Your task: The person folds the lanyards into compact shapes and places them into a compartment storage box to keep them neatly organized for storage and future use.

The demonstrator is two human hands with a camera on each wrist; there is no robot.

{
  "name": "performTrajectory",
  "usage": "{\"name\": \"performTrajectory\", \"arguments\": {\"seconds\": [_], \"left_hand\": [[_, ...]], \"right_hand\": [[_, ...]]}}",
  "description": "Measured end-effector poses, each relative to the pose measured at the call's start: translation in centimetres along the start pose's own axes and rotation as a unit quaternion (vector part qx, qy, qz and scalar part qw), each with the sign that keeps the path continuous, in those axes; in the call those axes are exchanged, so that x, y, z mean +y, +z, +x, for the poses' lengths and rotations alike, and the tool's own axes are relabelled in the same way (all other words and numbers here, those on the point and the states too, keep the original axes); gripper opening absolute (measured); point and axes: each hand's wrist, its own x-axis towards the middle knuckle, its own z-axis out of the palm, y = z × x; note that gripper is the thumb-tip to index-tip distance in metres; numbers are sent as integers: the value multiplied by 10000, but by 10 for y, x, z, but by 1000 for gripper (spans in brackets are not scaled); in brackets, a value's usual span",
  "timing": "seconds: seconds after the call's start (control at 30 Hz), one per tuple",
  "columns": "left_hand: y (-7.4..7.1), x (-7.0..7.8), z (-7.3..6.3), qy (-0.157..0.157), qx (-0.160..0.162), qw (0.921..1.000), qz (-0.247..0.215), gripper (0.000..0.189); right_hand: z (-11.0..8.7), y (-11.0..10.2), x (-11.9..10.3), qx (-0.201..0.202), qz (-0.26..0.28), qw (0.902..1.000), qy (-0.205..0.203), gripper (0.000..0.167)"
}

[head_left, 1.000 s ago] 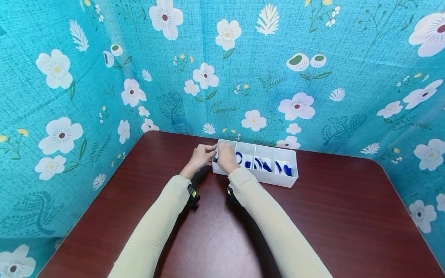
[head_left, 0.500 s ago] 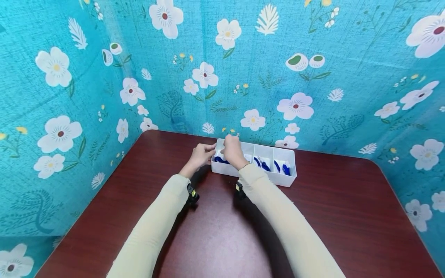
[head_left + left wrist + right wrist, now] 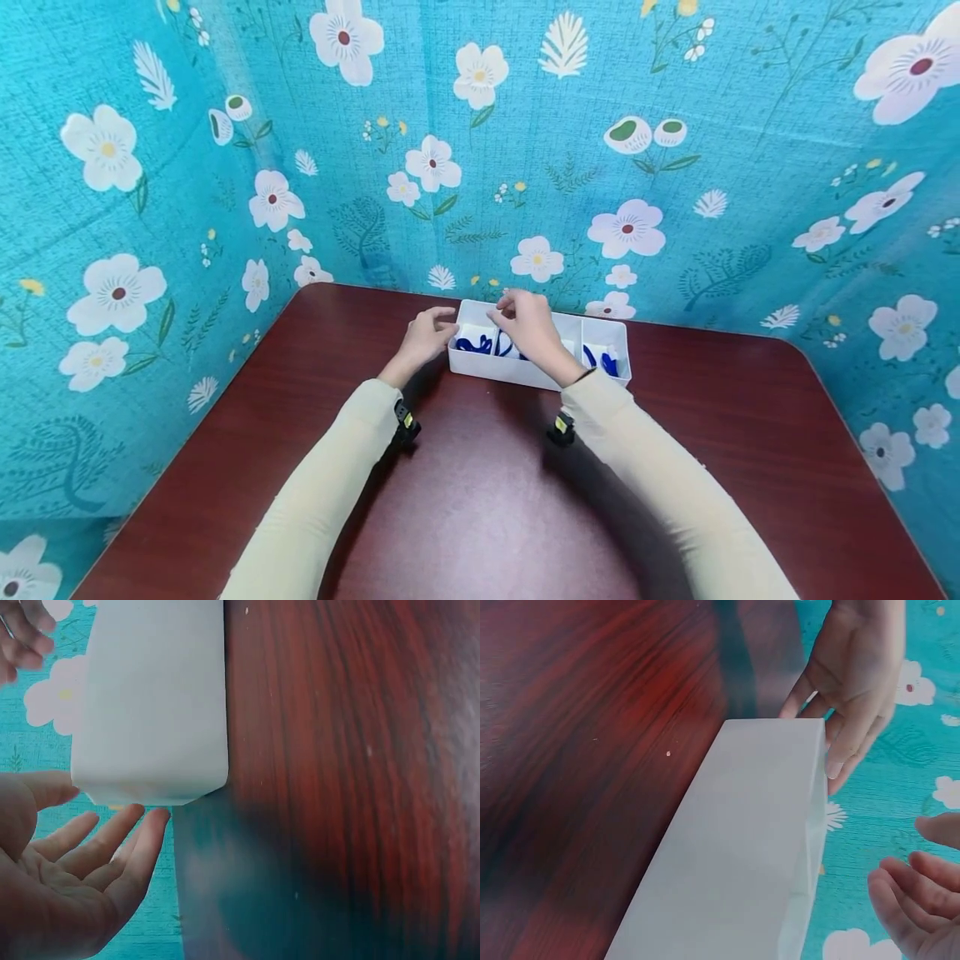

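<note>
A long white divided box (image 3: 483,365) stands near the back of the table, with a blue looped cord (image 3: 474,345) in its leftmost compartment. More blue pieces (image 3: 610,364) lie in the other compartments, partly hidden by my right arm. My left hand (image 3: 423,340) is at the box's left end; in the left wrist view its thumb and fingertips are right at the end wall, the fingers loosely bent. Over the box hovers my right hand (image 3: 528,325). The right wrist view shows its thumb and fingers (image 3: 911,900) apart, with nothing between them.
The dark red-brown table (image 3: 450,500) spreads in front of the box and to both sides. Behind it hangs a turquoise flowered cloth (image 3: 555,183), close to the back edge. A small black wrist camera (image 3: 561,427) sits under the right sleeve.
My right hand has risen from the leftmost compartment and moved right, its fingers loosening and uncovering the blue cord there. My left hand's fingers have eased slightly at the box's end.
</note>
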Motion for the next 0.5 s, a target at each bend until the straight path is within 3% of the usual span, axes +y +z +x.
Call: {"name": "performTrajectory", "arguments": {"seconds": [0.27, 0.37, 0.5], "left_hand": [[-16, 4, -11, 567, 89, 9927, 1064, 61], [-24, 4, -17, 762, 145, 9832, 1653, 69], [-35, 5, -26, 1209, 266, 9632, 2386, 75]], "right_hand": [[-35, -40, 12, 429, -4, 9974, -581, 22], [-49, -56, 21, 540, -330, 9964, -568, 36], [-66, -77, 37, 699, -838, 9922, -605, 55]]}}
